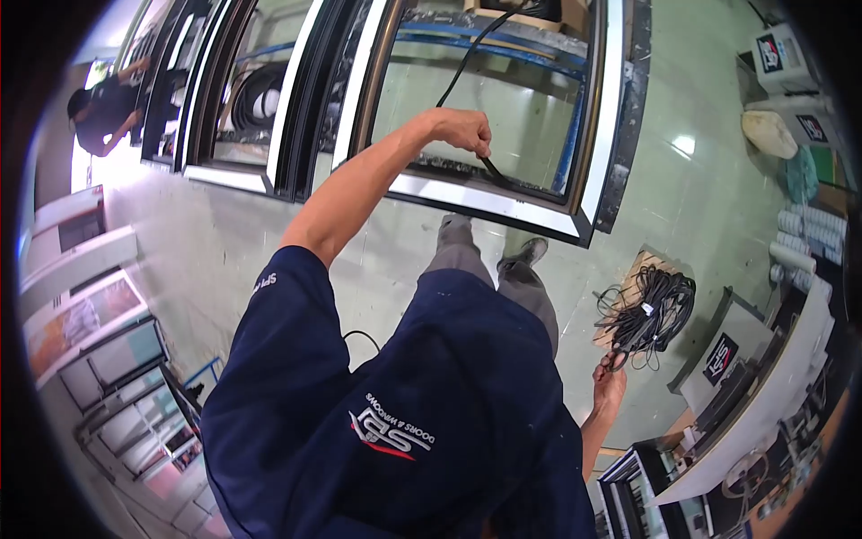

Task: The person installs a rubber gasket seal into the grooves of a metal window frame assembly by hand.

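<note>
My left hand (462,130) is closed in a pinch on a black rubber strip (462,72), above the near side of a window frame (485,199) with white faces and dark edges. One end of the strip runs down from my fingers to the frame's inner edge; the rest trails up over the frame's far side. Low on the right, my right hand (611,382) has its fingers around the handles of scissors (618,360). Behind the scissors lies a tangled heap of thin black strip (660,310) on a piece of cardboard (639,269). The blades are hard to make out against it.
A second framed unit (229,180) lies left of the frame, on the same blue-railed stand (539,56). Another person (106,112) works at the far left. White rolls (813,235) and a bench (745,422) line the right side. Glossy green floor (682,180) surrounds my feet.
</note>
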The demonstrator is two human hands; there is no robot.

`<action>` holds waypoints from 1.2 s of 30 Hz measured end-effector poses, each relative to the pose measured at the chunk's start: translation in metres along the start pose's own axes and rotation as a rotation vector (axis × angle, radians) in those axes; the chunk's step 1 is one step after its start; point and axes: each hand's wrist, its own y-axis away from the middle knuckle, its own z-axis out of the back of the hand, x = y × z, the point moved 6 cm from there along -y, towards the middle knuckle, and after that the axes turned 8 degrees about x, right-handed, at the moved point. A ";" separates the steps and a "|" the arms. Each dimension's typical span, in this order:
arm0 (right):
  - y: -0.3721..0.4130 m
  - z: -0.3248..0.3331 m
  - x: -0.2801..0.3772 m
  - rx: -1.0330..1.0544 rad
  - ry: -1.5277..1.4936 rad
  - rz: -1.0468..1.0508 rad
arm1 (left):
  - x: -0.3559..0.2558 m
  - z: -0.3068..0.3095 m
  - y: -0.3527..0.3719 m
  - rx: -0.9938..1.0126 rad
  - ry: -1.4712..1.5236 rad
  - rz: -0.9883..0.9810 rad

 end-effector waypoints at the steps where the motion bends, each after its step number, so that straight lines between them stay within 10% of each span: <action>1: 0.008 -0.004 -0.010 -0.011 -0.027 0.018 | -0.003 0.003 -0.003 0.046 0.000 0.022; 12: 0.037 -0.164 -0.086 -0.018 -0.183 0.057 | 0.035 -0.030 0.023 0.099 0.364 0.102; 36: 0.058 -0.366 -0.034 0.456 0.353 0.082 | 0.050 -0.034 0.017 0.057 0.530 0.199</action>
